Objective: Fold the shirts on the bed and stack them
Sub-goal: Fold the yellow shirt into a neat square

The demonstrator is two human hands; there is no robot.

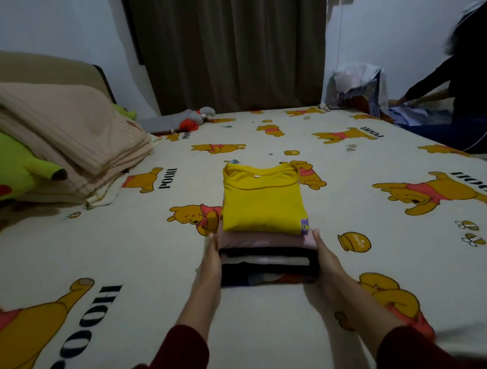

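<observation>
At mid-frame on the bed (270, 322), the stack (267, 255) is sitting with a yellow shirt (261, 203) on top. Left hand (212, 258) and right hand (325, 257) are pressing its sides, each grip flat with fingers straight, clamped on nothing.

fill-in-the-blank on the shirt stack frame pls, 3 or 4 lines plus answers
1. The folded shirt on top of the stack is ____ in colour.
2. The left hand and right hand press flat against the two ____ of the stack.
3. Right under the top shirt lies a ____ shirt.
4. The plush toy beside the beige blanket is mostly ____.

Answers: yellow; sides; pink; green
</observation>
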